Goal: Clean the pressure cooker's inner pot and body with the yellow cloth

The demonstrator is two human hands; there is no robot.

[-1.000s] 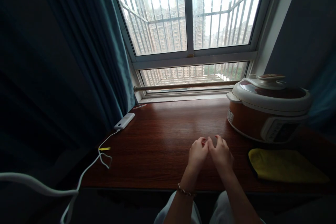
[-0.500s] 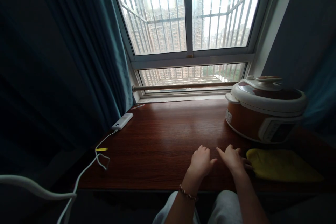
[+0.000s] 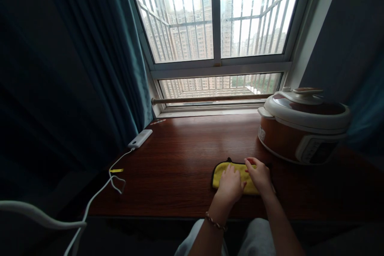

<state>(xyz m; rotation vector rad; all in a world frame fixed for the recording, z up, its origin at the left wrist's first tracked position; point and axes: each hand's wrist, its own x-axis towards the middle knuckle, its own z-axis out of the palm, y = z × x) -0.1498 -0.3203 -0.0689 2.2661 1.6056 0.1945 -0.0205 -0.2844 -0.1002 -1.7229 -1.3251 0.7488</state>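
A yellow cloth [image 3: 221,172] with dark edging lies on the wooden table, directly under both my hands. My left hand [image 3: 231,184] rests on its left and middle part, with the fingers stretched out. Over the right part is my right hand [image 3: 258,174], turned to the left. Its thumb and forefinger stand a little apart, with no cloth visibly gripped between them. Part of the cloth is hidden by my hands, and a small dark tab sticks up at its far edge.
A brown and white electric cooker [image 3: 303,128] stands at the right on the table [image 3: 180,160]. At the left lies a white power bank [image 3: 140,139] with a white cable [image 3: 99,190] running off the near edge. Blue curtains [image 3: 120,68] hang beside the barred window [image 3: 216,20].
The yellow cloth has moved left from beneath the cooker's front to between and under my hands, and now looks smaller. My right hand has shifted slightly left and away from me.
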